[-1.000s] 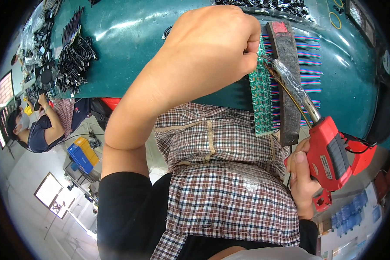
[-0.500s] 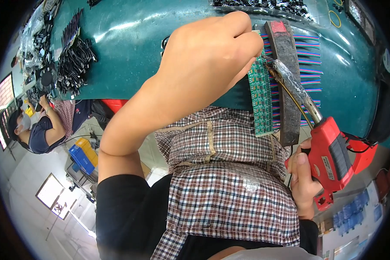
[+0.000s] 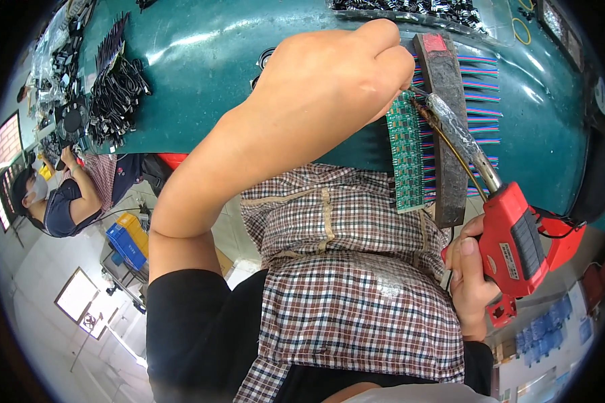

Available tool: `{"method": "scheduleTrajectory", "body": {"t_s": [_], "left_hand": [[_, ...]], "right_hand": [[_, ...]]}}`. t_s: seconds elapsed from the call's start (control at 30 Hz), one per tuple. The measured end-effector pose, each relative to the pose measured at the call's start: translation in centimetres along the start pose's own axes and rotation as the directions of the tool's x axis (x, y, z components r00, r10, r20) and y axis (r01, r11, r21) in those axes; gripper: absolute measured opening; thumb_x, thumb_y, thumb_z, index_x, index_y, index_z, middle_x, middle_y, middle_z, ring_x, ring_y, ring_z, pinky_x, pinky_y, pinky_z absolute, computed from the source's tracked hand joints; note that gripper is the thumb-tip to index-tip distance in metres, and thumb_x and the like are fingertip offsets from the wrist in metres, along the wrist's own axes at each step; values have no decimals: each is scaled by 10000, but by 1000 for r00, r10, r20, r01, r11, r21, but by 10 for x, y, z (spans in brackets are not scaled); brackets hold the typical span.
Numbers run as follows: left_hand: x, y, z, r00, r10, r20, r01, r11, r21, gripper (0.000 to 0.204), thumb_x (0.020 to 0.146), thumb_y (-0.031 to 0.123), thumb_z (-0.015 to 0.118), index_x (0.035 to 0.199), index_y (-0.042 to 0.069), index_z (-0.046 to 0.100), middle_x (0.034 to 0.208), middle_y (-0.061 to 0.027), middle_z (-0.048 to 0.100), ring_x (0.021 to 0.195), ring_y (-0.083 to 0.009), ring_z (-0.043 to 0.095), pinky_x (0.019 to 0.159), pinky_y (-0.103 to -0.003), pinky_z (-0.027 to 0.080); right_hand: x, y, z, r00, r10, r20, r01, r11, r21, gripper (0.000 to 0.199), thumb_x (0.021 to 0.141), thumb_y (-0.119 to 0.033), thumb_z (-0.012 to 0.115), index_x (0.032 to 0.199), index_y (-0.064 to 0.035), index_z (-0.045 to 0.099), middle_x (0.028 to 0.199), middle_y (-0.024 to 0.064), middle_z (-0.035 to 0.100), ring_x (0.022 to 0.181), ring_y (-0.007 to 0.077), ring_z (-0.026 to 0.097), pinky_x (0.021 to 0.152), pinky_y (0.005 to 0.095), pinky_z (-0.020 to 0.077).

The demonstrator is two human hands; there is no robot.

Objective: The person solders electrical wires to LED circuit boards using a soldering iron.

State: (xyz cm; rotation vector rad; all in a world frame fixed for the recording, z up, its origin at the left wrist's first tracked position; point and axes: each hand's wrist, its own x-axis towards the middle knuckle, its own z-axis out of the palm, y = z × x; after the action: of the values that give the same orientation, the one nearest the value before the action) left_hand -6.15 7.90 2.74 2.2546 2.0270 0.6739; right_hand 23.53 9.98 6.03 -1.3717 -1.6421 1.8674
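One pale label [image 3: 509, 260] — illegibly small — marks the red soldering gun [image 3: 514, 228]

Bright Room, Black Round Edges

From where I stand, the room is nice and bright. A window [image 3: 7, 144] far off on the left glows. Long white shiny streaks lie on the green tabletop [image 3: 202, 87], and there is more glare on its right side. Under the left hand [image 3: 346, 77] the green looks darker, like a shadow. The metal tube on the red tool [image 3: 514, 245] gleams. Things in the middle look clear. Things near the rim look small, bent and a bit fuzzy, and the corners go all black.
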Motion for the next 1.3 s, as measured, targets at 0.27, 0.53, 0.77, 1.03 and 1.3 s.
{"method": "scheduleTrajectory", "body": {"t_s": [0.27,0.53,0.77,1.03,1.3], "left_hand": [[0,4,-5,999,41,-6,-40,996,78,108,687,100,672,726,78,574,770,-56,551,659,-211,643,542,-333,524],[2,3,-5,999,28,23,-31,992,123,123,653,85,684,717,78,580,749,-54,549,657,-203,644,521,-319,523],[1,9,0,999,-26,26,24,997,76,115,659,70,685,718,58,586,750,-68,538,655,-222,636,538,-334,526],[-7,17,1,989,-148,-9,148,989,-13,90,677,49,682,736,53,614,774,-83,531,661,-235,633,561,-345,523],[-9,9,1,987,-162,-8,159,977,-145,83,755,70,742,811,84,683,806,-54,560,679,-235,643,581,-358,522]], "right_hand": [[0,-5,3,999,18,-40,-17,1000,20,162,952,-57,583,1057,45,513,753,54,500,477,73,392,480,258,373],[1,-7,6,997,44,-69,-41,998,37,162,945,-55,582,1053,45,515,759,50,494,475,74,385,480,257,369],[0,-4,-1,1000,5,-27,-4,999,46,158,949,-42,564,1066,45,504,776,54,488,470,65,367,464,259,358],[-2,-1,0,999,16,-45,-13,998,60,165,946,-42,573,1069,50,512,792,66,504,478,73,389,469,264,378],[-1,-5,0,994,95,-52,-93,995,35,207,939,-46,591,1102,52,508,793,65,507,496,80,405,492,271,403]]}}
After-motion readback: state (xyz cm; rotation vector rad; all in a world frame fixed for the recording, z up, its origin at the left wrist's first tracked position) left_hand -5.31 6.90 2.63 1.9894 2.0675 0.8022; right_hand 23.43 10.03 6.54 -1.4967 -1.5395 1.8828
